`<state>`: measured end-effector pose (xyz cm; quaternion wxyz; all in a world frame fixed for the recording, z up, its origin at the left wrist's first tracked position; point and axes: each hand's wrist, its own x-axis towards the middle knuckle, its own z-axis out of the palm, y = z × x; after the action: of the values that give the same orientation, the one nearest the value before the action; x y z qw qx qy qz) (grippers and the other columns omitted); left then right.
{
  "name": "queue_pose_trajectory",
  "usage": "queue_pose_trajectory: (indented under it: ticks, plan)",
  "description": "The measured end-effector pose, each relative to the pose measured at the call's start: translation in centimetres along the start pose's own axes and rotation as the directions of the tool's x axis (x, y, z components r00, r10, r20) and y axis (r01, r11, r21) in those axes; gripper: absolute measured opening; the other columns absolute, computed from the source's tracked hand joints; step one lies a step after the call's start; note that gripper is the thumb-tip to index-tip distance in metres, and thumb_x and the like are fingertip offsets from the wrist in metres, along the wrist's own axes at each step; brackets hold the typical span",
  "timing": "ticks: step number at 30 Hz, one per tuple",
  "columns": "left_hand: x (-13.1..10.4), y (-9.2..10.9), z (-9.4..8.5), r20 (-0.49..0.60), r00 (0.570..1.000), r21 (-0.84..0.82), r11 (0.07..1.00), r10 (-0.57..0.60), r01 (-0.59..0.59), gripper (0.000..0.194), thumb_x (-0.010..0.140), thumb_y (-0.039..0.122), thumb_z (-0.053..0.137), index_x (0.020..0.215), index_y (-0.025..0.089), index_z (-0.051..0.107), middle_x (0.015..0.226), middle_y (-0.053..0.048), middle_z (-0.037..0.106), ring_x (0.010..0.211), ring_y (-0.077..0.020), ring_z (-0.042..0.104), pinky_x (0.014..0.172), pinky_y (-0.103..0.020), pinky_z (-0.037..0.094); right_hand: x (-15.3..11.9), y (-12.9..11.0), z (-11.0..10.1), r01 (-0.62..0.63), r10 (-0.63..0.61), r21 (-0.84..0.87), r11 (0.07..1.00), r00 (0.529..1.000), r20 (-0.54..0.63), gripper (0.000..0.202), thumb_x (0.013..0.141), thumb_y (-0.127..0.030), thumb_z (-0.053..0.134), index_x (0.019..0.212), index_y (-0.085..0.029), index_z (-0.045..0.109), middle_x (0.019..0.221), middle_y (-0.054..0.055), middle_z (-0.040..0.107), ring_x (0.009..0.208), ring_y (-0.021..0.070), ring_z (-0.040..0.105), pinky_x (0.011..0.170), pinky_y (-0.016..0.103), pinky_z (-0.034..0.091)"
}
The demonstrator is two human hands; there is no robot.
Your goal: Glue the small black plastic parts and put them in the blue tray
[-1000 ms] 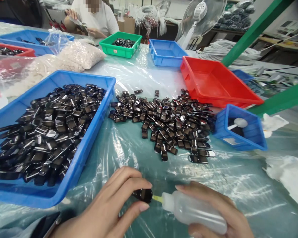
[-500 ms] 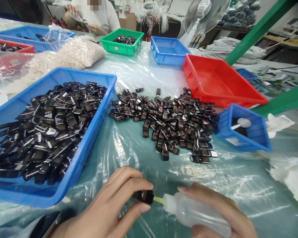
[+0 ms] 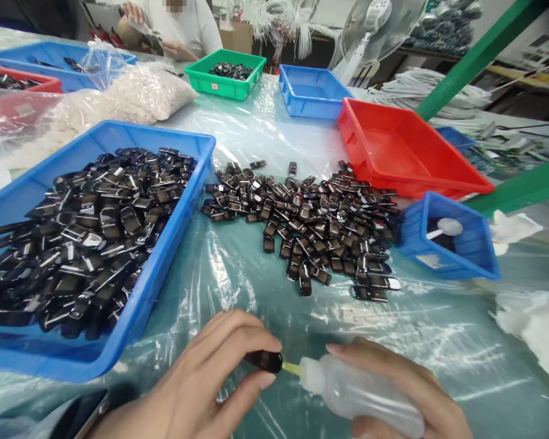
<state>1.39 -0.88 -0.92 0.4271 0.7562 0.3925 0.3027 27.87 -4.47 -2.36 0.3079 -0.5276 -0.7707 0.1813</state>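
Between the thumb and fingers of my left hand (image 3: 210,372) is a small glossy black plastic piece (image 3: 268,361), its rounded end facing right. My right hand (image 3: 402,378) is wrapped round a translucent squeeze bottle (image 3: 363,393) lying nearly level. The bottle's thin yellowish nozzle (image 3: 293,368) points left and meets the end of the black piece; whether liquid comes out I cannot see. Beyond my hands, a heap of similar black pieces (image 3: 320,225) lies on the plastic-covered table (image 3: 238,274).
A large blue bin (image 3: 165,256) of black pieces stands at left. A small blue bin (image 3: 471,244) holding a white spoon-like item sits at right, before a red tray (image 3: 407,146). Farther back are a green tray (image 3: 224,88), a blue tray (image 3: 315,91) and a person (image 3: 187,27).
My hands stay almost in place, with the nozzle still at the black piece. The piece has turned slightly in my left fingers.
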Motion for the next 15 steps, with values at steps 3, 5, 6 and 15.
queue_pose_trajectory:
  ticks: [3, 5, 6, 15]
  plan:
    - [-0.05, -0.08, 0.03, 0.002, 1.0, -0.003, 1.0, -0.002, 0.002, 0.026, 0.093, 0.017, 0.055, 0.113, 0.032, 0.052, 0.098, 0.002, 0.066, 0.089, -0.0179, 0.062, 0.074, -0.024, 0.05, 0.29, 0.12, -0.05, 0.014, -0.014, -0.028, 1.0, 1.0, 0.005, 0.038, 0.078, -0.056, 0.064, 0.112, -0.039, 0.066, 0.093, 0.0, 0.074, 0.077, 0.019, 0.074, 0.071, 0.026, 0.061]
    - [-0.1, -0.12, -0.04, 0.009, 0.999, 0.022, 0.999, -0.04, 0.04, 0.027, 0.094, 0.02, 0.054, 0.118, 0.033, 0.051, 0.099, 0.002, 0.065, 0.09, -0.0181, 0.063, 0.076, -0.025, 0.051, 0.29, 0.19, 0.0, 0.043, -0.042, -0.031, 0.999, 0.999, 0.009, 0.039, 0.079, -0.056, 0.063, 0.114, -0.038, 0.064, 0.093, 0.0, 0.074, 0.076, 0.019, 0.074, 0.071, 0.025, 0.061]
    - [-0.12, -0.12, -0.1, 0.023, 0.997, 0.032, 0.997, -0.068, 0.067, 0.027, 0.094, 0.021, 0.052, 0.119, 0.032, 0.052, 0.1, 0.001, 0.064, 0.089, -0.0177, 0.063, 0.077, -0.025, 0.051, 0.23, 0.23, 0.03, 0.047, -0.047, -0.035, 0.998, 0.999, 0.007, 0.039, 0.08, -0.056, 0.062, 0.114, -0.038, 0.064, 0.094, 0.001, 0.074, 0.077, 0.0194, 0.074, 0.07, 0.025, 0.061]
    - [-0.22, -0.06, -0.54, 0.096, 0.993, 0.037, 0.997, -0.068, 0.065, 0.033, 0.099, 0.02, 0.04, 0.126, 0.033, 0.051, 0.11, -0.002, 0.053, 0.093, -0.0164, 0.059, 0.077, -0.021, 0.049, 0.54, 0.01, 0.29, 0.039, -0.038, -0.042, 0.998, 0.999, 0.018, 0.035, 0.085, -0.055, 0.056, 0.115, -0.038, 0.061, 0.094, 0.001, 0.073, 0.077, 0.0187, 0.073, 0.067, 0.026, 0.061]
